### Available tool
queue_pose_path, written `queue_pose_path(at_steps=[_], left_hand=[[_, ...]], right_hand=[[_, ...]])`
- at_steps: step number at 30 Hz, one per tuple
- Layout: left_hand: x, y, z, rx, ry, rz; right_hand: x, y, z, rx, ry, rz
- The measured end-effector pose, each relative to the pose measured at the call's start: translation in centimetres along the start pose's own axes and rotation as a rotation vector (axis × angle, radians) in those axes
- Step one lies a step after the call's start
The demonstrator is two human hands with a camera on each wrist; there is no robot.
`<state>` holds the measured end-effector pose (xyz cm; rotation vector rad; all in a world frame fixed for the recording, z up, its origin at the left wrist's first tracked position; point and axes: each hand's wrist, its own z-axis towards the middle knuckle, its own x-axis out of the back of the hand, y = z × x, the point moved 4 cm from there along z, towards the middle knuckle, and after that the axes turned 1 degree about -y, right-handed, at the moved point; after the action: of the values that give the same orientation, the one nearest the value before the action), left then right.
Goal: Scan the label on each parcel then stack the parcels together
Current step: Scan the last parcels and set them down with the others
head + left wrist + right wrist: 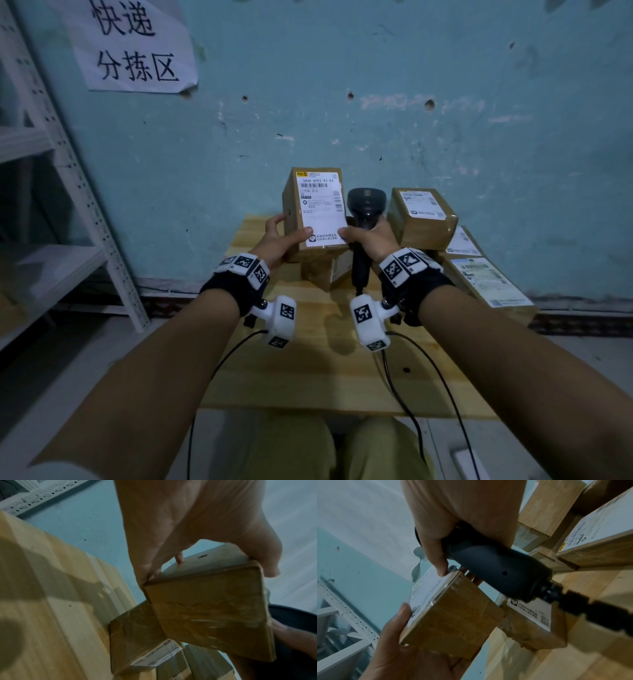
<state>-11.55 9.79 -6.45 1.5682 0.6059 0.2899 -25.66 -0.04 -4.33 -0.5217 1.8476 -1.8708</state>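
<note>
Left hand clamped on held parcel: thumb on the label near its lower edge, fingers curled round the left side and back. Right hand wrapped round the scanner grip, thumb tip also pressing the label's lower right corner, so both hands meet on the same box. Parcel raised above the table, upright, label facing the head camera, barcode near the top. Scanner head up, just right of the parcel and close against its side, black cord trailing down over the table edge. From the left wrist: palm above, taped brown end of the parcel pinched between thumb and fingers. From the right wrist: fingers round the dark scanner handle, thumb on the label edge, other hand cupping the box from below. Under the held parcel, second parcel on the table, label on its side. To the right, stack of parcels against the table's right edge, one on top tilted, flatter ones beneath and nearer. Behind: blue wall with paper sign; white rack at left.
</note>
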Motion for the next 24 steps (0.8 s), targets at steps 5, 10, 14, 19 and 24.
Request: queue_pose_path(at_steps=[5, 10, 14, 19, 24], left_hand=[[0.4, 0.0, 0.1, -0.004, 0.015, 0.021], [2.3, -0.3, -0.6, -0.05, 0.067, 0.037], [5.5, -1.2, -1.4, -0.028, 0.155, 0.064], [8.8, -2.8, -2.0, 0.016, 0.287, 0.128], [9.6, -4.6, -2.2, 0.045, 0.347, 0.197]], right_hand=[[-0.4, 0.0, 0.2, 0.008, -0.002, -0.008], [-1.9, 1.2, 0.6, 0.005, -0.032, 0.001], [-4.3, 2.2, 0.2, -0.043, -0.133, 0.013], [-6.9, 3.2, -0.7, -0.151, -0.288, 0.09], [-6.9, 3.9, -0.6, -0.17, -0.26, 0.11]])
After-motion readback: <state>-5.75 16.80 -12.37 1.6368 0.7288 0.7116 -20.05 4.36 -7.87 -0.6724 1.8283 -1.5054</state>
